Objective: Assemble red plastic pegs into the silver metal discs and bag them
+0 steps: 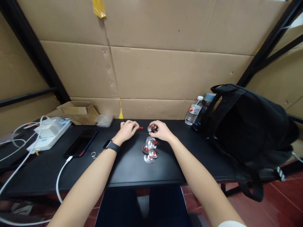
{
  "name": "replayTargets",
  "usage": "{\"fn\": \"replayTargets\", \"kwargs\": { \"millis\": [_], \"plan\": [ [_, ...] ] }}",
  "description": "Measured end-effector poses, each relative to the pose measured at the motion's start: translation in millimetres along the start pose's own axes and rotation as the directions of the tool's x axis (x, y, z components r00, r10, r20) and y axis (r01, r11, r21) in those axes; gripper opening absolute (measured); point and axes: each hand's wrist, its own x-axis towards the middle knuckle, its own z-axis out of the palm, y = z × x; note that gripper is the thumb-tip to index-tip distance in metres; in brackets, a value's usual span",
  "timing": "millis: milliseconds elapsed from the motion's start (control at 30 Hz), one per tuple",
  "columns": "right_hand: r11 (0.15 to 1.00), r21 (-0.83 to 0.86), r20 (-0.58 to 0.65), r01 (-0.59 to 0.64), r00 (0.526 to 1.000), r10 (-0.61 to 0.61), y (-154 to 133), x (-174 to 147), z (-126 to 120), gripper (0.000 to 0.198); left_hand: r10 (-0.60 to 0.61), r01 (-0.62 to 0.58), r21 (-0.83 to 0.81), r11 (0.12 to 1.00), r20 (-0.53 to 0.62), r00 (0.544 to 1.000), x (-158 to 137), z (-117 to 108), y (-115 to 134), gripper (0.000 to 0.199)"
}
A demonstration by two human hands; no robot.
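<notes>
My left hand (129, 129), with a dark watch (111, 145) on its wrist, is closed in a pinch on a small red loop (141, 127) above the black table. To its right, the fingers of my right hand (161, 130) are closed on a small shiny metal disc (150, 129). The disc is partly hidden by the fingers. Just below my right hand lies a cluster of several silvery round metal discs (153, 153) with red parts on them, some overlapping. Their exact kind is too small to make out.
On the left are a phone (81, 142) with a white cable, a white power strip (49, 135), a cardboard box (79, 113), a clear plastic packet (104, 120) and small metal rings (93, 154). A water bottle (194, 111) and a black backpack (251, 129) stand on the right.
</notes>
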Motion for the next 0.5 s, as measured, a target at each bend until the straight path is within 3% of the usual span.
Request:
{"fn": "replayTargets", "kwargs": {
  "millis": [100, 267, 500],
  "plan": [
    [0.988, -0.120, -0.059, -0.095, 0.994, 0.088, 14.5, 0.8, -15.6, 0.038, -0.036, 0.036, -0.013, 0.999, -0.003, 0.999, -1.2, -16.5, -27.4, 0.025],
    [0.908, -0.303, -0.064, -0.289, 0.957, 0.284, 41.8, -2.6, -36.0, 0.033, -0.088, 0.100, -0.096, 0.990, 0.120, 0.989, -9.9, -39.3, -66.8, 0.031],
    [0.872, -0.338, 0.034, -0.355, 0.921, 0.388, 65.9, -5.8, -36.4, 0.037, -0.079, 0.117, -0.141, 0.983, 0.249, 0.965, -14.8, -45.3, -78.8, 0.032]
  ]
}}
